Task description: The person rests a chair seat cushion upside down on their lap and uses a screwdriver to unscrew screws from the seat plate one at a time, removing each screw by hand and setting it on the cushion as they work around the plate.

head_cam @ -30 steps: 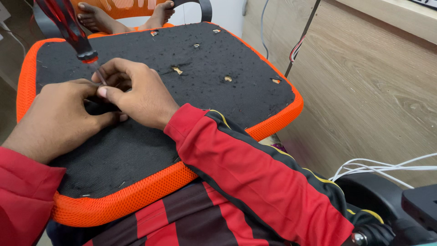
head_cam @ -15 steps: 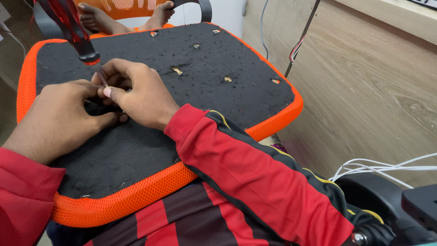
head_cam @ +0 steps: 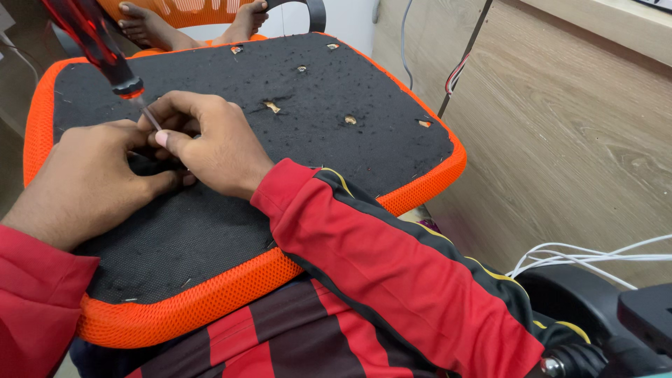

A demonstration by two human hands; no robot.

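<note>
We've got the upturned chair seat with black fabric underside and orange mesh rim point(head_cam: 231, 294) lying across our lap. It looks light but bulky, stiff underneath with a squishy edge, so the rim's probably the best place to grab. Right hand point(head_cam: 210, 143) fingers pinch the thin metal shaft of the red-handled screwdriver point(head_cam: 105, 49); left hand point(head_cam: 87, 178) curls in beside it, grip hidden.
</note>
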